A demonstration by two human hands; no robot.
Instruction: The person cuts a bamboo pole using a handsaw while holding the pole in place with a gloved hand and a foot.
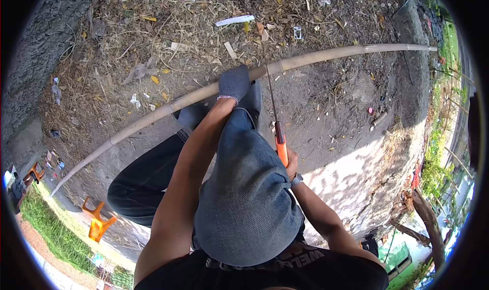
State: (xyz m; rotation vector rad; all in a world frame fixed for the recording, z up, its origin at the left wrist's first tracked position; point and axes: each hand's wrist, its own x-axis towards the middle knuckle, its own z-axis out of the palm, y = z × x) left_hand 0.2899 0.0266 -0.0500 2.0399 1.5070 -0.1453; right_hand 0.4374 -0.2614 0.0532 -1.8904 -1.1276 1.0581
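A long bamboo pole (316,59) runs across the view, from low on the left to the upper right. My left hand (235,84), in a grey glove, is closed round the pole near its middle, just above my bent knee. My bare right hand (291,162), with a watch at the wrist, grips the orange handle of a handsaw (279,137). The saw's thin blade points away from me and crosses the pole just right of my gloved hand. Whether the teeth have cut into the bamboo, I cannot tell.
Dry grass, leaves and litter cover the dirt ground (316,94). A white strip (235,20) lies beyond the pole. A rough wall (38,66) stands at left, with an orange plastic stool-like object (97,221) lower down. Cut logs (429,224) are at lower right.
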